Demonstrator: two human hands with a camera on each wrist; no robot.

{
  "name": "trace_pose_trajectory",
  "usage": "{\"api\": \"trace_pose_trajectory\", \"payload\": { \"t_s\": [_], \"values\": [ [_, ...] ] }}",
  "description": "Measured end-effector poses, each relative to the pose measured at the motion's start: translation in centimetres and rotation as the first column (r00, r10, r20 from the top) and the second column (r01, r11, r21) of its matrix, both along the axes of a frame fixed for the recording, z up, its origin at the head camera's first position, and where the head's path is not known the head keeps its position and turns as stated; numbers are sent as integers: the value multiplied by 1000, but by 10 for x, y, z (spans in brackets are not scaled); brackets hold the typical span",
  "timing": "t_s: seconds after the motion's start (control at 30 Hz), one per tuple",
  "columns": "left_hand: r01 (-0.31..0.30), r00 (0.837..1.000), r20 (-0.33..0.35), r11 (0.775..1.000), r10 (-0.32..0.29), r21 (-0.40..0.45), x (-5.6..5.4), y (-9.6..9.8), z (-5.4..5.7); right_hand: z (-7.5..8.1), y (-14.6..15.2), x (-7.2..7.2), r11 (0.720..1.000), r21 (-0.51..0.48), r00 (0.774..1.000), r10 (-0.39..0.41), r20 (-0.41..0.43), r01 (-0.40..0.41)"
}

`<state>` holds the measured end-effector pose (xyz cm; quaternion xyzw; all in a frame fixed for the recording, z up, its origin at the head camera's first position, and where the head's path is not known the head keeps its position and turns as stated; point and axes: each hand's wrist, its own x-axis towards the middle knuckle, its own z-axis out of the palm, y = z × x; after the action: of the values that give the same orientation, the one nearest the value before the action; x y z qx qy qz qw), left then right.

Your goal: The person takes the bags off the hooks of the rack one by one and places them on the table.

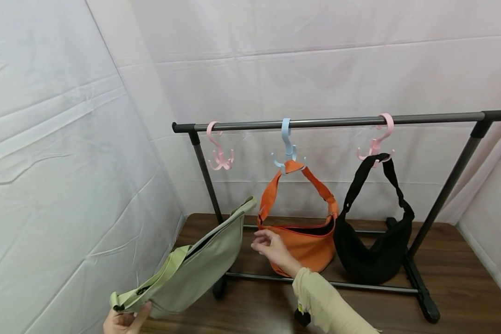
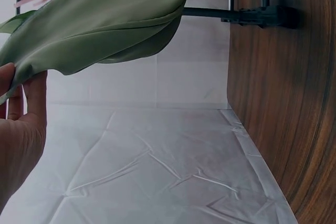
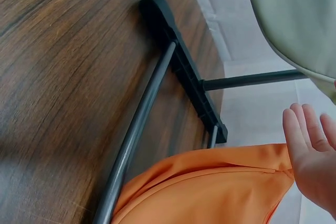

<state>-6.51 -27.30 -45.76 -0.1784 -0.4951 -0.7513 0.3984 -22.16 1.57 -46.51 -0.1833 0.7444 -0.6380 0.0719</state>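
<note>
A light green shoulder bag [image 1: 204, 266] hangs tilted in the air, its far end raised. My left hand [image 1: 127, 321] pinches its near lower end between thumb and fingers; the left wrist view shows the green cloth [image 2: 121, 19] drooping from those fingers. Between the green bag and an orange bag [image 1: 306, 250] is my right hand [image 1: 275, 250], holding nothing. Its fingers look relaxed in the right wrist view, a little apart from the green bag's edge. By its strap, the orange bag hangs from a light blue hook [image 1: 289, 144].
A dark metal rack [image 1: 334, 122] stands on the wooden table [image 1: 455, 260]. On its rail hang a pink hook [image 1: 220, 150] at the left, bearing nothing, and another pink hook [image 1: 377, 144] carrying a black bag [image 1: 371, 260]. White cloth walls [image 1: 67, 139] enclose the table.
</note>
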Motion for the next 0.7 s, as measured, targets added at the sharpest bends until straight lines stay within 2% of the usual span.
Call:
{"api": "trace_pose_trajectory", "payload": {
  "t_s": [0.1,0.2,0.27,0.3,0.37,0.4,0.43,0.47,0.5,0.53,0.6,0.7],
  "values": [
    [-6,1000,7,999,6,-36,2,0,2,2,-2,-1,998,-61,997,5,74,0],
    [-1,999,34,998,3,-64,5,-2,2,2,-5,-4,994,-107,993,27,112,-15],
    [-10,996,82,997,17,-81,7,-3,2,2,-6,-6,990,-137,990,49,134,-31],
    [-32,991,126,996,43,-88,9,-3,2,1,-7,-8,988,-149,988,61,141,-40],
    [-95,962,249,992,114,-88,12,-4,3,-2,-9,-11,985,-165,985,79,152,-53],
    [-127,937,315,988,150,-94,13,-4,4,-4,-10,-13,983,-172,984,86,157,-59],
    [-162,902,386,980,193,-113,14,-4,5,-6,-11,-15,982,-178,982,90,166,-60],
    [-180,874,437,977,213,-117,15,-4,5,-9,-12,-17,981,-183,981,91,173,-59],
    [-184,850,475,973,228,-138,17,-5,6,-12,-13,-19,980,-189,979,91,180,-57],
    [-177,839,492,971,234,-159,18,-5,7,-15,-14,-22,980,-190,979,90,184,-54],
    [-144,843,488,968,229,-205,20,-6,7,-19,-17,-25,978,-202,976,91,196,-51],
    [-46,890,428,963,160,-264,22,-9,7,-23,-20,-29,974,-220,974,94,204,-47]
  ]
}}
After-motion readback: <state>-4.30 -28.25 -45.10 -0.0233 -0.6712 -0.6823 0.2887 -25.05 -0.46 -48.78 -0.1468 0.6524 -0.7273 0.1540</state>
